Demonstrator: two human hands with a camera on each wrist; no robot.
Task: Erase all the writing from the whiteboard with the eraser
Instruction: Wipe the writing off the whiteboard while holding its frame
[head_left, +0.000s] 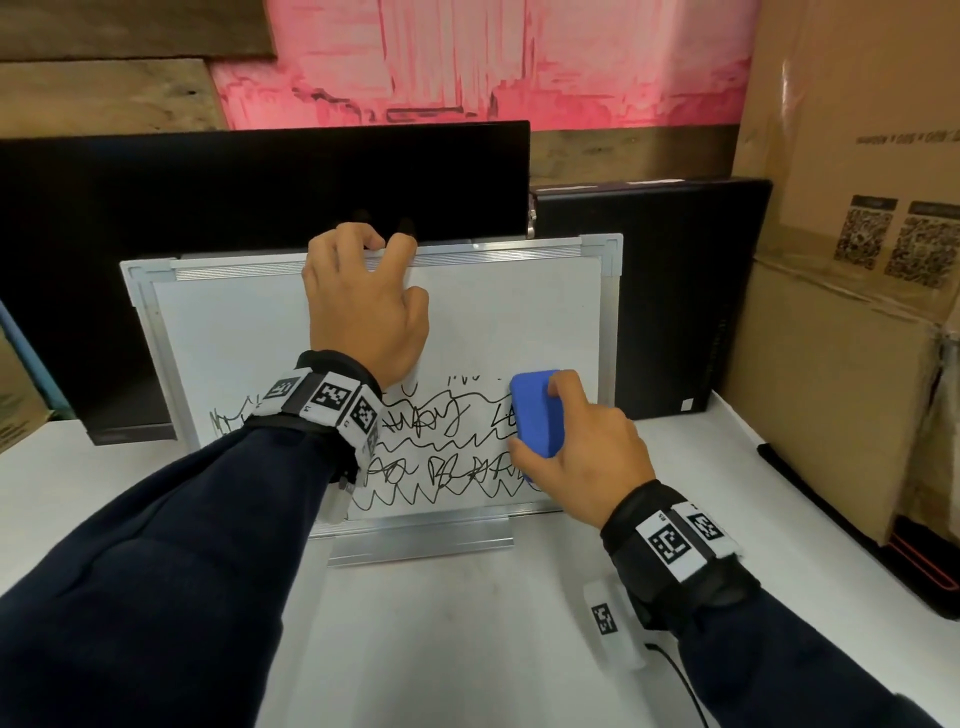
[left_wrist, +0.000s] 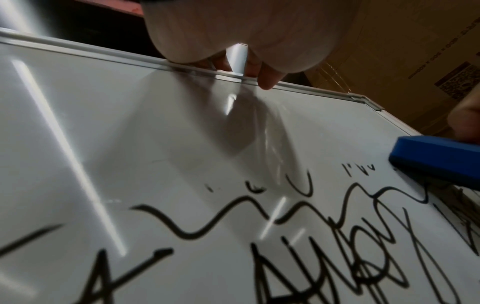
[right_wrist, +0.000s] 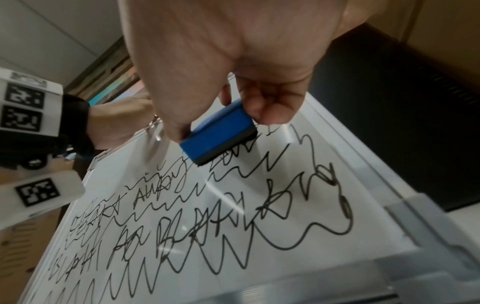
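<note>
A silver-framed whiteboard (head_left: 218, 317) leans against a black monitor on the table. Its upper half is wiped white; black scribbled writing (head_left: 431, 457) fills the lower half. My left hand (head_left: 363, 301) grips the board's top edge, fingers hooked over the frame, thumb on the front. My right hand (head_left: 576, 452) holds a blue eraser (head_left: 537, 410) pressed to the board at the right end of the top written line. In the left wrist view the eraser (left_wrist: 439, 162) sits at the right edge, above the writing (left_wrist: 337, 236). In the right wrist view the eraser (right_wrist: 218, 133) shows a dark felt face on the board (right_wrist: 363, 205).
A black monitor (head_left: 260, 187) stands behind the board, a black box (head_left: 649, 296) to its right. Large cardboard boxes (head_left: 841, 312) fill the right side. The white table (head_left: 441, 639) stretches in front of the board's aluminium tray (head_left: 421, 545). A black flat object (head_left: 857, 525) lies at the table's right edge.
</note>
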